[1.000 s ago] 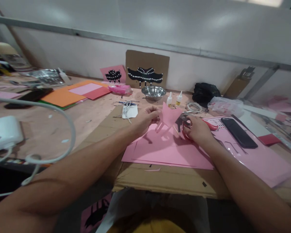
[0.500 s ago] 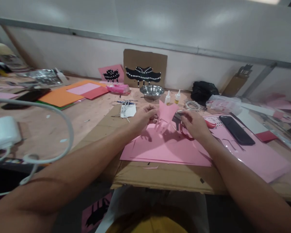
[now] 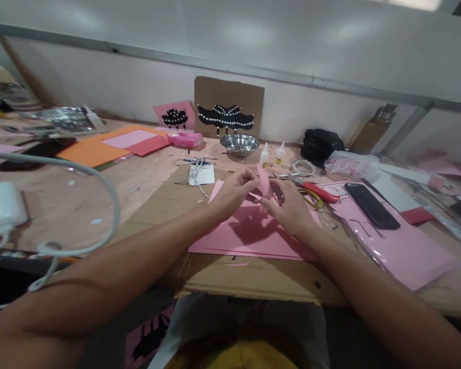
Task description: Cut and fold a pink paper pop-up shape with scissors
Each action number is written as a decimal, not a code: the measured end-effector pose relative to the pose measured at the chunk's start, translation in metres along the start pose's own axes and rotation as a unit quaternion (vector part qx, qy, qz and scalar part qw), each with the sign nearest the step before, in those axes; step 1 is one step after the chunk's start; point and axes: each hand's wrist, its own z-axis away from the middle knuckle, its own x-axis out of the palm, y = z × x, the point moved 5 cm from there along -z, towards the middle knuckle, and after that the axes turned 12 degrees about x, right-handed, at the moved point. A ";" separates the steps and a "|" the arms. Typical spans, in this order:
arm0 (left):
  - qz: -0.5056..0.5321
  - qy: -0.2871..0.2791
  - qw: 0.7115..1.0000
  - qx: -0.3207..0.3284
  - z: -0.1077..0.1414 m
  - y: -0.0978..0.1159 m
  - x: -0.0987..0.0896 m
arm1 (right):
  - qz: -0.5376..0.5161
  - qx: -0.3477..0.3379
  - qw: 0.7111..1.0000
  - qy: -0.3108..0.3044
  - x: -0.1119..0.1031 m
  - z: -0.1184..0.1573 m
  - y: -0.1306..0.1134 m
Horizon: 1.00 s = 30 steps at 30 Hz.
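A cut-out piece of pink paper [image 3: 264, 180] is up between my hands, curled and seen partly edge-on. My left hand [image 3: 236, 190] pinches its left side with thumb and fingertips. On the right, the fingers of my right hand [image 3: 288, 205] close on its lower part, where narrow strips were cut. My fingers hide some of the cut-out. Under both hands lie larger pink sheets [image 3: 249, 238] on cardboard. Just right of my right hand rest a yellowish handle loop [image 3: 314, 199], apparently of scissors, and a red-handled tool [image 3: 322, 192].
Behind the hands stand a steel bowl [image 3: 239, 144] and two small glue bottles [image 3: 279, 154]. A black phone [image 3: 372, 206] lies on pink sheets at right. Beaded black cut-outs [image 3: 226, 119] lean at the back. A white cable [image 3: 113, 205] loops at left.
My right hand has moved left and down onto the cut-out, away from the scissors-like loop, which now lies on the table. The cut-out has gone from flat and facing me to curled.
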 end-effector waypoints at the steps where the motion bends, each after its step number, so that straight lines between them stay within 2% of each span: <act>1: 0.000 -0.001 1.000 0.004 0.000 0.000 0.001 | -0.021 0.004 1.000 -0.008 0.001 -0.001 0.000; 4: -0.010 -0.013 1.000 0.017 0.000 0.000 0.002 | -0.079 0.017 0.997 -0.017 0.001 -0.002 -0.001; 12: -0.078 -0.045 0.996 0.029 0.001 0.003 0.002 | -0.139 0.066 0.986 -0.066 -0.007 -0.001 -0.006; 17: -0.104 -0.057 0.992 0.040 0.000 0.006 0.004 | -0.175 0.084 0.977 -0.083 -0.004 -0.003 -0.004; 23: -0.130 -0.056 0.988 0.065 -0.001 0.007 0.003 | -0.245 0.131 0.954 -0.109 0.000 -0.003 -0.003; 30: -0.111 -0.054 0.991 0.061 -0.001 -0.001 0.002 | -0.295 0.176 0.928 -0.146 0.002 -0.003 -0.003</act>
